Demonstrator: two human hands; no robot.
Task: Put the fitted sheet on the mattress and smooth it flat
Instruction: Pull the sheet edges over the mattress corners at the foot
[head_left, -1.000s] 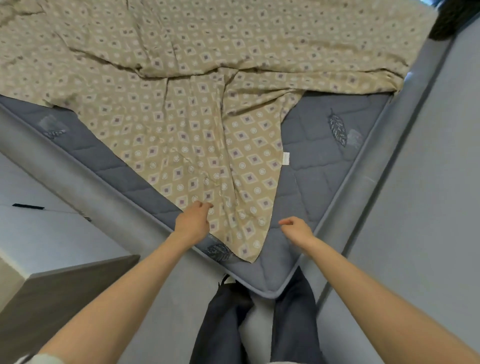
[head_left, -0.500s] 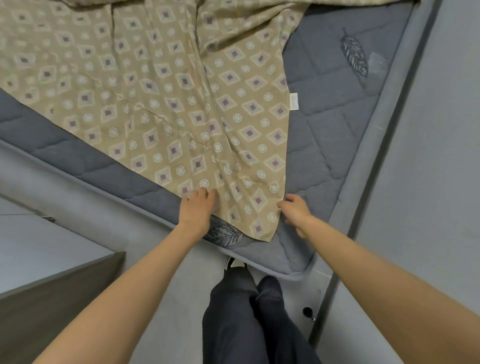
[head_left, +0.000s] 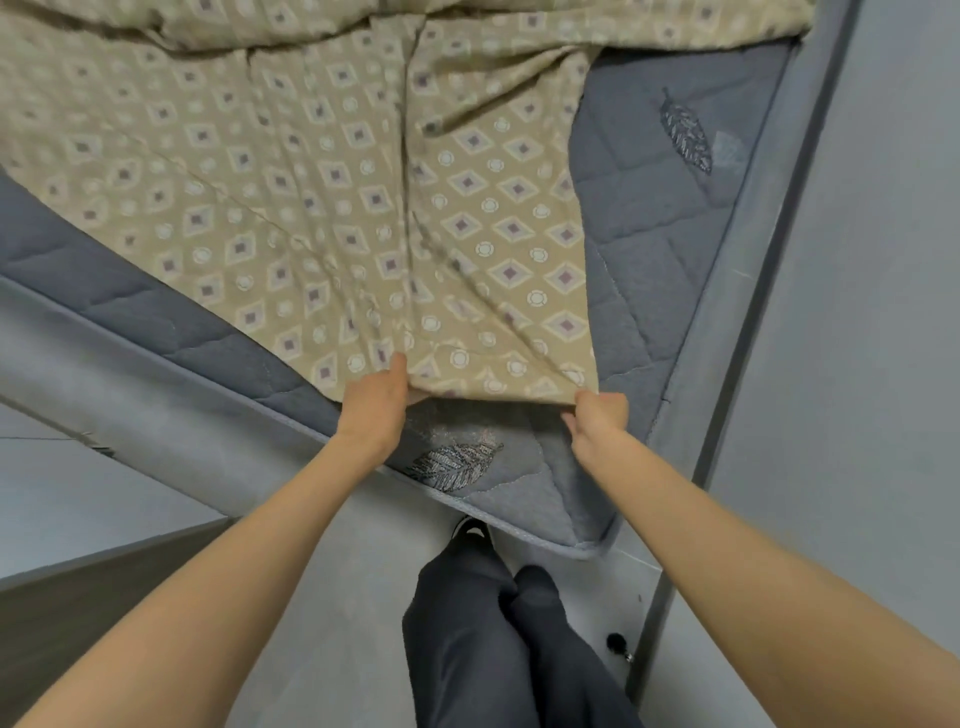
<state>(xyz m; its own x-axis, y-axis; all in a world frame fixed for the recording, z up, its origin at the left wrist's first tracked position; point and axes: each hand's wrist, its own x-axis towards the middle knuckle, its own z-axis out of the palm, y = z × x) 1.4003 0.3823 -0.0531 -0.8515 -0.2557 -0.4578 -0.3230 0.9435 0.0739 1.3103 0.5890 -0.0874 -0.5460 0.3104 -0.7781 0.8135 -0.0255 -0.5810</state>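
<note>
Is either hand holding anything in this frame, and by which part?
Both hold the fitted sheet by its near hem: the left hand grips the edge, the right hand pinches the corner tip.

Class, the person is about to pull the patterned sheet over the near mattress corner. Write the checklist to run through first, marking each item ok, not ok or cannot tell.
1. Grip of the left hand on the sheet edge: ok.
2. Grip of the right hand on the sheet's corner: ok.
3. Near corner of the mattress covered: not ok, it lies bare.
4. Sheet lying flat: not ok, folds run through it and it bunches at the far side.
5. Elastic side facing down: cannot tell.
6. Far corners fitted: cannot tell, out of view.
</note>
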